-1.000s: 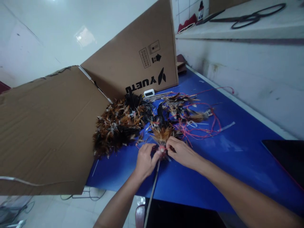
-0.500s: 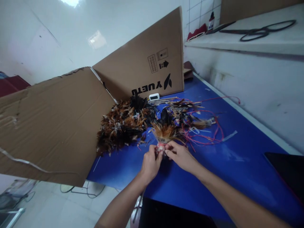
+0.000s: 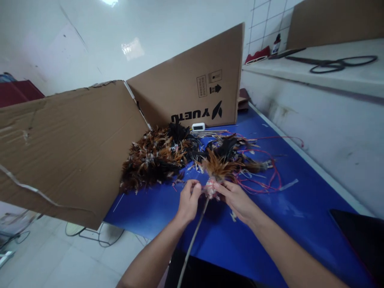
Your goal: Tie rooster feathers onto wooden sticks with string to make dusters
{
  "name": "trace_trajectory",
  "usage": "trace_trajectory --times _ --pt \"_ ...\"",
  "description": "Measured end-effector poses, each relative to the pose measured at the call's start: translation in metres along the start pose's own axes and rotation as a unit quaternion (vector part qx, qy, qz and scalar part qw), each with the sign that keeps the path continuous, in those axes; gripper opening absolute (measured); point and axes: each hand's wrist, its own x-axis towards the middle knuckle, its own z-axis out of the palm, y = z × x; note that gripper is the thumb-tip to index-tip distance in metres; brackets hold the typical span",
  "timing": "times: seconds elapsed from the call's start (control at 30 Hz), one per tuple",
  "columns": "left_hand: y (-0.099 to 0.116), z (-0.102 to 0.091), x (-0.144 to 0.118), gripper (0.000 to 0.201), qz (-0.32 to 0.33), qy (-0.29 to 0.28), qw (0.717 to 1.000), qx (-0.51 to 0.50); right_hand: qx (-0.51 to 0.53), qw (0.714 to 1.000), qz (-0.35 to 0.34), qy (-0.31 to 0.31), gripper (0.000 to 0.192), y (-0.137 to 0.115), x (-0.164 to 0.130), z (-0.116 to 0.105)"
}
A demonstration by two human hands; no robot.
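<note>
Here, a feather tuft (image 3: pixel 216 170) on a thin stick (image 3: pixel 195 236), bound with red thread, raised just above the blue table (image 3: pixel 300 208). Left hand (image 3: pixel 188 202) pinching the stick just under the binding; right hand (image 3: pixel 238 200) pinching the binding itself. Behind, a feather pile (image 3: pixel 153 158) and red strings (image 3: pixel 261 176). Beyond, folded cardboard (image 3: pixel 75 144), scissors (image 3: pixel 333 64) up on the ledge.

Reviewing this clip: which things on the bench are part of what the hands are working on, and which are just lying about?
In hand:
left hand and right hand, both pinching the feather bunch
thin stick running down from the bunch
red string
feather pile

Lying about:
cardboard box
small white device
scissors on the ledge
blue table
</note>
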Motion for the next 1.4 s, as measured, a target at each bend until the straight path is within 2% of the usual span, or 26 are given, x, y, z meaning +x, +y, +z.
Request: trace_trajectory --times 0.1,0.17,0.27,0.33,0.47,0.63,0.77,0.9,1.03,1.17,1.4 --pt "-0.004 -0.002 0.016 0.049 -0.094 0.0 0.987 -0.13 0.001 1.0 -0.004 -0.03 0.032 0.0 0.0 -0.001" --pt "-0.004 -0.001 0.022 0.054 -0.125 -0.061 0.971 -0.195 0.0 0.999 -0.009 -0.047 0.033 0.0 0.0 0.0" --pt "-0.003 0.005 0.023 0.054 -0.107 -0.193 0.95 -0.222 0.004 0.999 -0.026 -0.046 0.038 0.001 0.001 -0.001" --pt "-0.002 0.01 0.021 0.052 -0.091 -0.229 0.947 -0.206 0.014 0.999 -0.03 -0.029 0.041 0.001 0.003 -0.001" --pt "-0.002 0.018 0.021 0.048 -0.056 -0.218 0.96 -0.168 0.008 0.999 -0.032 0.038 0.036 0.002 0.007 -0.004" --pt "-0.003 0.025 0.029 0.039 -0.015 -0.157 0.972 -0.172 -0.086 0.99 -0.069 0.089 0.03 0.004 0.009 -0.007" --pt "-0.002 0.03 0.039 0.038 -0.077 -0.13 0.946 -0.286 -0.169 0.976 -0.096 0.099 0.032 0.005 0.011 -0.009" --pt "-0.002 0.03 0.052 0.038 -0.109 -0.115 0.92 -0.357 -0.194 0.969 -0.105 0.113 0.034 0.005 0.012 -0.01" --pt "-0.006 0.027 0.061 0.037 -0.125 -0.104 0.909 -0.384 -0.199 0.969 -0.101 0.107 0.034 0.008 0.012 -0.011" --pt "-0.011 0.024 0.062 0.038 -0.148 -0.088 0.9 -0.4 -0.201 0.967 -0.089 0.127 0.036 0.012 0.013 -0.013" --pt "0.0 0.015 0.054 0.039 -0.156 -0.075 0.91 -0.376 -0.184 0.969 -0.067 0.15 0.037 0.017 0.016 -0.012"
